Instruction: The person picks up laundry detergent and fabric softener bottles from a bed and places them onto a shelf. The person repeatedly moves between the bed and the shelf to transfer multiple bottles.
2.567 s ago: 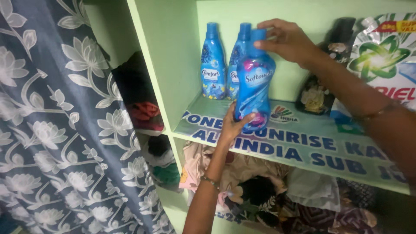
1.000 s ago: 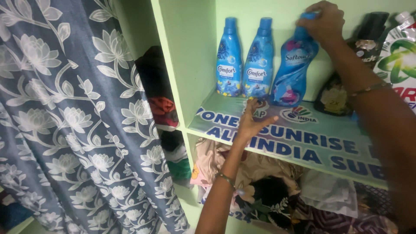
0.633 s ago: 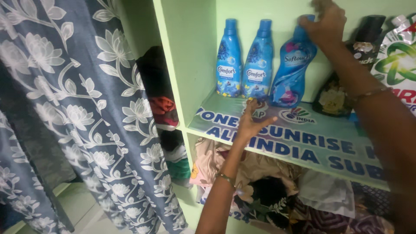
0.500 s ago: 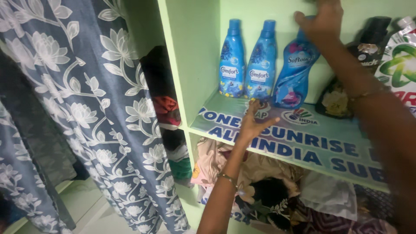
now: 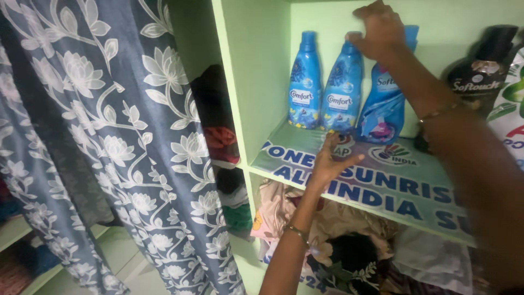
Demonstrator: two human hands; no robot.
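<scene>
The curvy blue bottle (image 5: 386, 104) stands on the green shelf (image 5: 305, 147), base on the printed liner sheet (image 5: 376, 180), long axis near upright with its top leaning slightly right toward the back wall and its cap pointing up. The right hand (image 5: 379, 30) is at the bottle's top, fingers spread loosely over the cap area and reaching across toward the neighbouring bottle; whether it grips the cap I cannot tell, since the palm hides it. The left hand (image 5: 330, 161) is lower, in front of the bottles, open with fingers apart, fingertips just above the liner and holding nothing, clear of the curvy bottle's base.

Just left of it stand 2 slimmer blue bottles (image 5: 322, 82), upright and side by side, of glossy plastic with labels. To the right a dark bottle (image 5: 483, 71) stands partly behind the right arm. A blue-grey curtain (image 5: 109, 136) with white flower print hangs at left. Crumpled clothes (image 5: 349, 235) fill the shelf below. Each wrist carries a thin bangle.
</scene>
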